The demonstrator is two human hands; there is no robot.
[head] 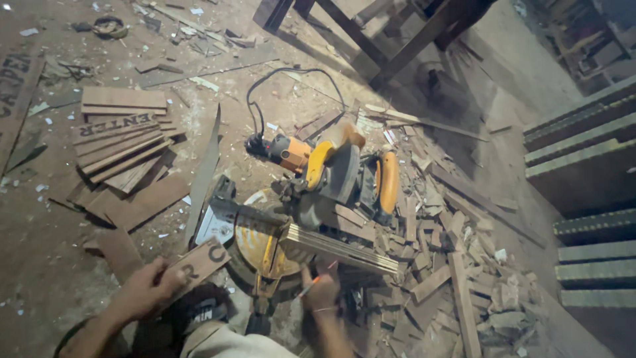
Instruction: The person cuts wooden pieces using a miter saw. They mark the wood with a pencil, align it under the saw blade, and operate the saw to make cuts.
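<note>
Currently a flat brown lettered wood offcut [199, 262] is being pinched by the left hand [142, 288] beside the orange-and-grey mitre saw [331, 179]; a thin red pencil [310, 286] is being gripped by the right hand [322, 292] under the striped board stack [338, 246] lying on the saw's bed, where fingers are being risked near the blade.

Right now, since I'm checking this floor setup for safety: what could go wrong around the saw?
1. The right hand, with a pencil, rests against the stacked boards on the mitre saw, close under the blade guard; a slip could bring fingers near the blade.
2. Offcuts heaped beside the saw could snag or shift the boards.
3. The power cord loops across the littered floor, a likely trip point.
</note>
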